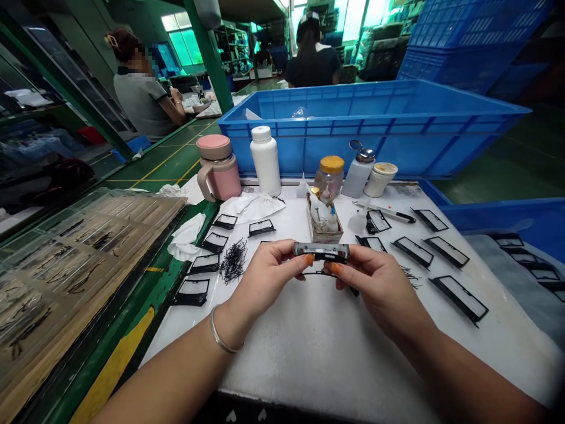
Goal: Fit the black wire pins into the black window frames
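Between my two hands, above the middle of the white work surface (318, 335), I hold a small black plastic frame (325, 252). My left hand (271, 271) pinches its left end between thumb and fingers. My right hand (375, 277) grips the right end the same way, with the thumb along the lower edge. Similar black frames lie on both sides, such as a frame (190, 290) at the left and a frame (459, 299) at the right. Left of my hands is a pile of thin black strips (233, 261).
A pink mug (219, 171), a white bottle (265, 162), a pump bottle (359, 174) and a small box of bottles (324, 218) stand at the back before a blue crate (375, 138). A tweezer-like tool (388, 212) lies right. Clear trays (88, 259) lie left. Two people sit beyond.
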`<state>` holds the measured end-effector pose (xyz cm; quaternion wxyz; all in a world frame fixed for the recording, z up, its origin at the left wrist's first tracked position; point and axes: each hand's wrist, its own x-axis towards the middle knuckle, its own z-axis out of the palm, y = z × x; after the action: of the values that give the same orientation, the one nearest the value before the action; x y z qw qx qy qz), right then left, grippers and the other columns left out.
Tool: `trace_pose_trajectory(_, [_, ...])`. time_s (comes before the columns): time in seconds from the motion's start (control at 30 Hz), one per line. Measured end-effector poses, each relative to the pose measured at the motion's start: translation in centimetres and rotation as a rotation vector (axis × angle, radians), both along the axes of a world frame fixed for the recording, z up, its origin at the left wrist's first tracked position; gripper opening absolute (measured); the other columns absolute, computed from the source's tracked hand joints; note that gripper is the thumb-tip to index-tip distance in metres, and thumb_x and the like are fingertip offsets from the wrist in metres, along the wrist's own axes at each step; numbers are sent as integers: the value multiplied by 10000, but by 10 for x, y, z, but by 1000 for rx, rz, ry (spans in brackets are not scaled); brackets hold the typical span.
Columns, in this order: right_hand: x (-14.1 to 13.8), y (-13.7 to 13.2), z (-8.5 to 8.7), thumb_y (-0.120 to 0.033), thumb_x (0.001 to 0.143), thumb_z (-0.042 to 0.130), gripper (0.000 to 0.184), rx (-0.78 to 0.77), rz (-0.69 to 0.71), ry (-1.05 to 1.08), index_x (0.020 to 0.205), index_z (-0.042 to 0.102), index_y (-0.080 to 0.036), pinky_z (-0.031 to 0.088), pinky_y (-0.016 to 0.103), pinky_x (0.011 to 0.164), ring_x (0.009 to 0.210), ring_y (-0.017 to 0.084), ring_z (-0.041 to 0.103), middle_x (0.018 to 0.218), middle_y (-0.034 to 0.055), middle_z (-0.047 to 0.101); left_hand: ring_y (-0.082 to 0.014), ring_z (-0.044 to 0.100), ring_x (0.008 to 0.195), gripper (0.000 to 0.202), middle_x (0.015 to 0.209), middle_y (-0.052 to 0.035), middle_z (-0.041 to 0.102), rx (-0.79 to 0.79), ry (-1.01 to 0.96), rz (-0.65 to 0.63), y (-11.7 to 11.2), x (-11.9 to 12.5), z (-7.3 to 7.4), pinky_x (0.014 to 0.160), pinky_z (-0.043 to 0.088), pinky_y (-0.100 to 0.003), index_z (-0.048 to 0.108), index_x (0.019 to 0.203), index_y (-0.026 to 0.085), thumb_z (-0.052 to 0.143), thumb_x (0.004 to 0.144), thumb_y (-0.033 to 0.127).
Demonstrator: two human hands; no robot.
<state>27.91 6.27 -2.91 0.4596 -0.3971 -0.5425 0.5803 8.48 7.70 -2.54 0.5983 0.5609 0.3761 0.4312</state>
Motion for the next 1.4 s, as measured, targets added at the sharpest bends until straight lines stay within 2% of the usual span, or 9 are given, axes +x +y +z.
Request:
trace_pose_trajectory(0.17, [0, 1, 0, -262, 874, 708, 131, -48, 43, 38, 991, 741, -214, 439, 212, 622, 797, 162, 526, 929, 37, 667, -92, 519, 696, 161, 761, -17, 585, -73, -56, -29, 1, 2, -4, 622, 495, -180, 697, 863, 122, 675, 847, 280])
trace_pose_trajectory(0.3, [0, 1, 2, -249, 865, 704, 143, -93, 55, 73, 998, 746, -215, 435, 216, 623, 828, 172, 533, 943, 44, 669, -92, 521, 694, 189, 754, -16, 575, -102, -55, -36, 2, 2, -5, 628, 508, -186, 694, 857, 115, 685, 840, 303])
trace_pose_trajectory(0.53, [-2, 1, 1, -250, 857, 716, 127, -129, 37, 87, 976, 748, -220, 439, 213, 631, 852, 173, 548, 931, 35, 661, -114, 529, 723, 280, 775, -35, 569, -100, -29, -28, 3, 3, -6, 611, 512, -200, 676, 852, 101, 655, 858, 380])
trace_pose_trajectory(0.77, [-2, 1, 0, -243, 868, 703, 176, -165, 41, 73, 1039, 738, -224, 430, 215, 659, 867, 167, 548, 965, 33, 670, -95, 508, 653, 314, 712, -20, 546, -78, 9, -11, 5, 4, -8, 616, 474, -201, 624, 747, 98, 636, 867, 388])
trace_pose_trajectory(1.0, [-3, 1, 0, -219, 881, 676, 203, -229, 114, 177, 1077, 727, -214, 437, 302, 859, 986, 215, 580, 1052, 56, 670, -91, 502, 663, 316, 712, -26, 557, -119, -3, -42, 7, 5, -9, 614, 452, -186, 631, 756, 93, 639, 863, 391])
trace_pose_trajectory(1.17, [-5, -1, 0, -183, 880, 663, 176, -271, 121, 264, 1041, 733, -195, 435, 321, 907, 1004, 221, 597, 1060, 69, 675, -86, 490, 641, 334, 690, -18, 545, -131, -7, -55, 7, 5, -9, 600, 430, -182, 613, 712, 98, 650, 850, 401])
trace_pose_trajectory(1.27, [-5, -2, 2, -200, 886, 674, 154, -292, 137, 266, 1029, 731, -206, 443, 303, 882, 1024, 218, 594, 1081, 65, 671, -93, 491, 642, 330, 685, -20, 550, -112, 2, -52, 8, 4, -9, 608, 421, -191, 611, 711, 101, 644, 855, 397])
trace_pose_trajectory(1.4, [-4, -1, 3, -241, 885, 704, 227, -254, 153, 181, 1112, 705, -233, 444, 273, 847, 1051, 206, 576, 1116, 49, 658, -107, 503, 669, 313, 698, -26, 568, -1, 37, -23, 9, 1, -10, 639, 418, -205, 620, 738, 105, 622, 879, 385])
